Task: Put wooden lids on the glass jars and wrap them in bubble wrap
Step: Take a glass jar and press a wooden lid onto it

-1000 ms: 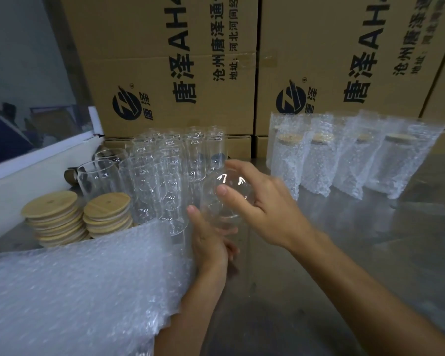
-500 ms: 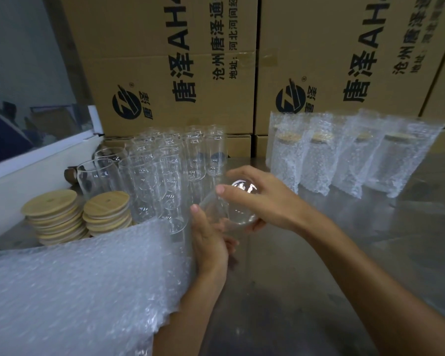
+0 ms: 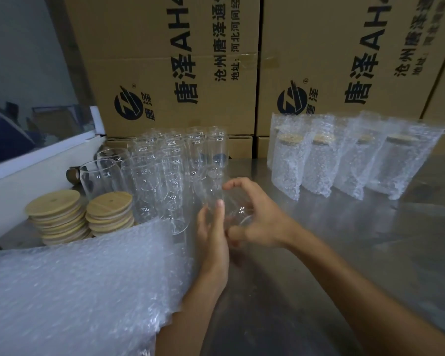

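Note:
Both hands hold one clear glass jar (image 3: 233,205) just above the metal table (image 3: 319,253), in the middle of the view. My left hand (image 3: 212,232) grips its near side, thumb up against the glass. My right hand (image 3: 257,217) curls over its top and far side. Several bare glass jars (image 3: 165,170) stand crowded behind and to the left. Two stacks of round wooden lids (image 3: 82,217) sit at the left. A thick pile of bubble wrap sheets (image 3: 75,283) lies at the lower left, beside my left forearm.
Several lidded jars in bubble wrap bags (image 3: 344,160) stand in a row at the back right. Large printed cardboard boxes (image 3: 216,60) wall off the back. A white-framed ledge (image 3: 36,160) runs along the left.
The jar has come down and nearer to me, from tilted at chest height to low over the table. My right hand has turned over its top; my left hand has kept its hold.

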`<state>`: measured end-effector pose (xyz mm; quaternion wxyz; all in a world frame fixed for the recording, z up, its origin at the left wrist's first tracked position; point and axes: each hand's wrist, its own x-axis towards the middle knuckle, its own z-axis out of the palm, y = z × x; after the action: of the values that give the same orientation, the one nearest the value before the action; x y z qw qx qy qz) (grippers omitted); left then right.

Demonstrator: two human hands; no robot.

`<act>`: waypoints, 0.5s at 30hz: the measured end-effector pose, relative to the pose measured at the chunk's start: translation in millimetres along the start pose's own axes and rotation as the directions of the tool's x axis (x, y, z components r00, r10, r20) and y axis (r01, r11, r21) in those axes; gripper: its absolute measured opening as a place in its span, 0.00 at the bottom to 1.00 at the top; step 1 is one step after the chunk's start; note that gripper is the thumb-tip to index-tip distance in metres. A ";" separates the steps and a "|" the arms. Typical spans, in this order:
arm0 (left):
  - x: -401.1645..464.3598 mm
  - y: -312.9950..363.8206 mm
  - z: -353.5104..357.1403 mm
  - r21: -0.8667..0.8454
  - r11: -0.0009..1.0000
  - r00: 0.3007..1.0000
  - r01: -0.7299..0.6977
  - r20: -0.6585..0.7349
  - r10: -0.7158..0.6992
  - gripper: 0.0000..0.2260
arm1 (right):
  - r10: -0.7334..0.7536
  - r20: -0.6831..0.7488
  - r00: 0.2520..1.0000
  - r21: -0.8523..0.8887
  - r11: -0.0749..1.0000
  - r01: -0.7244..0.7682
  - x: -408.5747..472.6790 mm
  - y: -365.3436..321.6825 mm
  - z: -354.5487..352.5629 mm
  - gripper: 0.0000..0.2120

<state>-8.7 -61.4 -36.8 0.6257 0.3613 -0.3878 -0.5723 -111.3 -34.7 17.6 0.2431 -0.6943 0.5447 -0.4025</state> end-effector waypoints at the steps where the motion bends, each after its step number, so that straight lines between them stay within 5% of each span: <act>1: 0.6 0.5 -0.2 -0.022 1.000 1.000 0.005 0.007 -0.004 0.10 | 0.019 0.009 1.000 0.046 0.999 -0.019 0.7 2.7 1.7 0.35; 7: 1.5 -3.3 -1.2 -0.089 0.995 0.999 -0.035 0.038 0.038 0.13 | 0.041 -0.042 0.998 0.133 0.990 -0.035 4.1 17.1 8.8 0.39; 12: 1.6 -6.5 -2.3 -0.051 0.997 0.998 -0.053 0.015 0.054 0.04 | 0.068 -0.082 0.994 0.228 0.973 -0.047 1.9 28.9 21.2 0.51; 15: 2.0 -8.3 -2.5 -0.026 0.997 0.997 -0.067 0.034 0.067 0.09 | 0.078 -0.157 0.985 0.315 0.949 -0.025 2.0 36.1 29.7 0.49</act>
<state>-10.0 -64.0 -45.2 0.6422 0.3303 -0.4034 -0.5619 -106.9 -50.0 -26.4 0.3137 -0.5964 0.5108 -0.5338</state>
